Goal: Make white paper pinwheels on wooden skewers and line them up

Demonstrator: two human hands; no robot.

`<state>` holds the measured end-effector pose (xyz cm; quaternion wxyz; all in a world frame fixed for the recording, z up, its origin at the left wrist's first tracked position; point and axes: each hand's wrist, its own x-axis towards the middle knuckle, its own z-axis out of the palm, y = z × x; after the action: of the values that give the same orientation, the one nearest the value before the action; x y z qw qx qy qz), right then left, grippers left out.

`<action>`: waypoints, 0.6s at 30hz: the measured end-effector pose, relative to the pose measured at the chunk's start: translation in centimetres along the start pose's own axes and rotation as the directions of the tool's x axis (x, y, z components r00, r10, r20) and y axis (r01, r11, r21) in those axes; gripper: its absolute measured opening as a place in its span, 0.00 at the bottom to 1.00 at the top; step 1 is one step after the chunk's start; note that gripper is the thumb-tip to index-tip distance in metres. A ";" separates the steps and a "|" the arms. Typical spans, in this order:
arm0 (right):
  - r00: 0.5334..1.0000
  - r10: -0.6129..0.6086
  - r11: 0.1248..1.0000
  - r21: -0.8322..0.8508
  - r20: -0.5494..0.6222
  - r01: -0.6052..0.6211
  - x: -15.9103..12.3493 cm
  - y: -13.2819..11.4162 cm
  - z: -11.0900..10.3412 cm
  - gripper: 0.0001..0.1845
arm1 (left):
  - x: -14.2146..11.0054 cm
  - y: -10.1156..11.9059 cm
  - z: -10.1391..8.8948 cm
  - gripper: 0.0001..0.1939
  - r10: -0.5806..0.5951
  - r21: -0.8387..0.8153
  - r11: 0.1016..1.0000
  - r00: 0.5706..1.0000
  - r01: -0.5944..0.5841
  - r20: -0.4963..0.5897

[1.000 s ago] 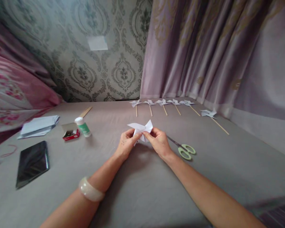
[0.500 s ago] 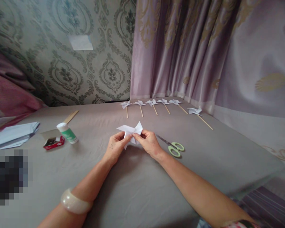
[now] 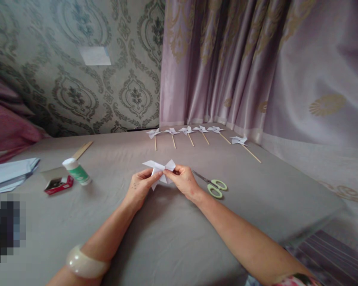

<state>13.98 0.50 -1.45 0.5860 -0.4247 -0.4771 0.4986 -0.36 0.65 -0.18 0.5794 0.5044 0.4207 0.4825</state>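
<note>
White paper folded into a pinwheel [image 3: 158, 167] is just left of the scissors [image 3: 214, 184], its middle pinched by the thumb and fingers of both the left hand [image 3: 139, 186] and the right hand [image 3: 183, 180]. Pressing the folded points together at the centre looks like the step in hand, and the next move seems to call for a firm hold there. Most fingers behind the paper are hidden, and the thumbs partly cover its centre

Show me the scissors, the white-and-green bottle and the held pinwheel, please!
Green-handled scissors [image 3: 211, 183]: head view, where blades meet handles.
White-and-green bottle [image 3: 78, 173]: head view, on its green label.
Held paper pinwheel [image 3: 159, 167]: head view, on its upper folded paper.
</note>
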 end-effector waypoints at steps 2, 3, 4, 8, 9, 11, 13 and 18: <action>1.000 0.001 1.000 0.003 -0.002 -0.001 0.0 0.0 0.0 0.17 | 0.1 0.0 0.0 0.18 -0.005 -0.004 1.000 1.000 0.005 -0.005; 1.000 0.002 1.000 0.005 -0.003 -0.002 0.0 0.0 0.0 0.17 | 0.1 0.0 0.0 0.18 -0.009 -0.010 1.000 1.000 0.008 -0.010; 1.000 0.003 1.000 0.005 -0.003 -0.003 0.0 0.0 0.0 0.17 | 0.1 0.0 0.0 0.19 -0.012 -0.019 1.000 1.000 0.012 -0.016; 1.000 0.004 1.000 -0.010 -0.002 -0.004 -0.1 -0.1 0.1 0.19 | 0.0 0.3 0.3 0.20 -0.018 -0.037 0.999 0.999 0.017 -0.033; 1.000 0.003 1.000 -0.014 -0.002 -0.003 -0.1 -0.1 0.1 0.19 | 0.0 0.4 0.3 0.20 -0.019 -0.035 0.999 0.999 0.018 -0.034; 1.000 0.004 1.000 -0.015 -0.006 -0.004 -0.1 -0.2 0.1 0.19 | -0.1 0.5 0.4 0.19 -0.022 -0.035 0.999 0.999 0.021 -0.035; 1.000 0.004 1.000 -0.013 -0.011 -0.004 -0.1 -0.2 0.1 0.18 | -0.2 0.6 0.5 0.19 -0.027 -0.043 0.999 0.999 0.025 -0.037; 1.000 0.005 1.000 -0.029 -0.018 -0.006 -0.2 -0.2 0.1 0.18 | -0.1 0.5 0.3 0.18 -0.037 -0.047 0.998 0.998 0.034 -0.051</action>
<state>13.89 0.31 -1.23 0.5827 -0.4389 -0.4779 0.4894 -0.15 0.52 0.36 0.5882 0.4707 0.4333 0.4947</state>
